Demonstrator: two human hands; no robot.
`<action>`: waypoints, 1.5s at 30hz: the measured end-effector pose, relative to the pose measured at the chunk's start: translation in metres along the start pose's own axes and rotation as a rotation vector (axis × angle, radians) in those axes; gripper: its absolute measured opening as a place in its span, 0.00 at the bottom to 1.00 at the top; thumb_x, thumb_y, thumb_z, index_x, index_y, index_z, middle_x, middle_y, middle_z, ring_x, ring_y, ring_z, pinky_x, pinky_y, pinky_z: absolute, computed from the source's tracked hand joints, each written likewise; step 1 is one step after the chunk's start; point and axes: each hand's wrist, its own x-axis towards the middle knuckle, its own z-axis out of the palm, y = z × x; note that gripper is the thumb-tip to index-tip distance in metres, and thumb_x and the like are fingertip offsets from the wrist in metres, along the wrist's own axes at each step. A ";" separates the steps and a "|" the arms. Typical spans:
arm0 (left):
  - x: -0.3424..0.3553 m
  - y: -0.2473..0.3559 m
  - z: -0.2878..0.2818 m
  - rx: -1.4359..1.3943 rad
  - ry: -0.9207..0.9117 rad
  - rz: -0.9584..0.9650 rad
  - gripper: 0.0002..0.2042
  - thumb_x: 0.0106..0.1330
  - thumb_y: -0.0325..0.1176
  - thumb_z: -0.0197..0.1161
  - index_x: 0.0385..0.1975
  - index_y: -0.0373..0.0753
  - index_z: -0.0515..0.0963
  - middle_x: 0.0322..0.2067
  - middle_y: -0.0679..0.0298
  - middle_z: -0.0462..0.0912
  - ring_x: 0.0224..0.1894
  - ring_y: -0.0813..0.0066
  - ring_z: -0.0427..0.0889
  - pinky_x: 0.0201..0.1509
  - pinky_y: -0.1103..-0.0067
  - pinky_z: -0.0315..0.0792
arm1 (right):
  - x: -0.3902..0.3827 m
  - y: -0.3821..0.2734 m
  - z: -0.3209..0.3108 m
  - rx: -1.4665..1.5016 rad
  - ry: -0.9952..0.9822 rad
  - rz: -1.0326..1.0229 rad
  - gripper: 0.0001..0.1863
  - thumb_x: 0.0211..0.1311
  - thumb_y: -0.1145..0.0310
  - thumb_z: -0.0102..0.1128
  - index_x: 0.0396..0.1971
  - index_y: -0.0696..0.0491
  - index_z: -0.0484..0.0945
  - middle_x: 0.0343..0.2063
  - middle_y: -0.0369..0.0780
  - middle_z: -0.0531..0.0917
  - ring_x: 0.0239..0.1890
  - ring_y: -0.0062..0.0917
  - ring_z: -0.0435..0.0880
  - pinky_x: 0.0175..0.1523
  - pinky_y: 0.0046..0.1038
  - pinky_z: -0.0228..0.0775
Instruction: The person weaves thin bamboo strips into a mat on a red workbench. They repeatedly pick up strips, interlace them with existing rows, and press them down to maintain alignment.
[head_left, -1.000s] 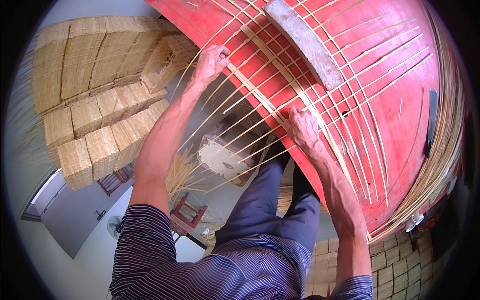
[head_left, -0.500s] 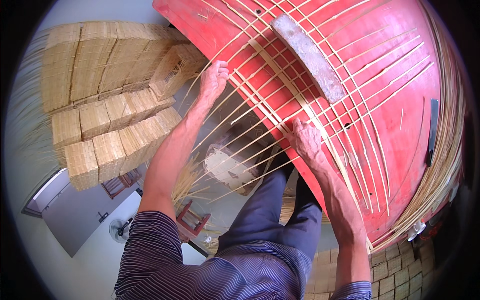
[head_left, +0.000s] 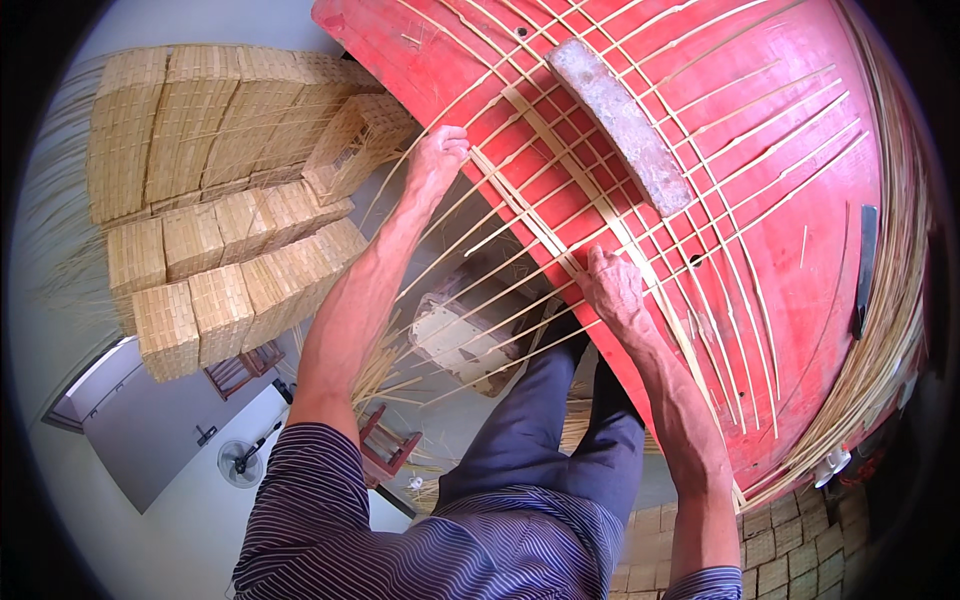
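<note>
The strip [head_left: 541, 231] runs lengthwise along the table [head_left: 762, 447]'s near edge between left hand [head_left: 437, 163] and right hand [head_left: 613, 287], fingers curled closed, apparently pinching its 2 ends.

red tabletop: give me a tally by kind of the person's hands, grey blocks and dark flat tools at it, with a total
Left hand and right hand: 2
Grey block: 1
Dark flat tool: 1
Total: 4
</note>
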 end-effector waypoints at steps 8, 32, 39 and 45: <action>0.009 0.007 0.009 -0.028 -0.060 0.021 0.20 0.63 0.23 0.55 0.56 0.27 0.73 0.50 0.50 0.82 0.54 0.68 0.81 0.60 0.77 0.74 | -0.001 0.004 -0.007 0.000 0.014 -0.006 0.16 0.60 0.60 0.64 0.33 0.59 0.73 0.26 0.51 0.83 0.28 0.45 0.86 0.30 0.43 0.77; 0.009 0.019 0.013 -0.104 -0.067 -0.017 0.20 0.67 0.33 0.61 0.57 0.33 0.75 0.50 0.58 0.83 0.50 0.76 0.81 0.51 0.81 0.73 | -0.006 0.013 -0.024 0.188 0.058 -0.015 0.15 0.57 0.64 0.66 0.34 0.57 0.71 0.23 0.50 0.81 0.27 0.47 0.83 0.31 0.47 0.73; 0.006 0.024 0.009 -0.082 -0.055 -0.047 0.19 0.67 0.32 0.60 0.57 0.33 0.76 0.50 0.57 0.83 0.49 0.76 0.81 0.52 0.81 0.73 | -0.024 0.008 -0.020 -0.131 -0.091 0.006 0.20 0.54 0.60 0.69 0.39 0.55 0.72 0.33 0.45 0.82 0.35 0.41 0.85 0.39 0.43 0.75; 0.010 0.018 0.009 -0.151 -0.034 -0.008 0.17 0.65 0.28 0.61 0.53 0.30 0.77 0.46 0.56 0.85 0.45 0.76 0.82 0.47 0.83 0.75 | -0.017 0.007 -0.019 -0.084 -0.060 0.036 0.18 0.56 0.60 0.67 0.36 0.57 0.74 0.30 0.48 0.83 0.33 0.44 0.86 0.36 0.44 0.77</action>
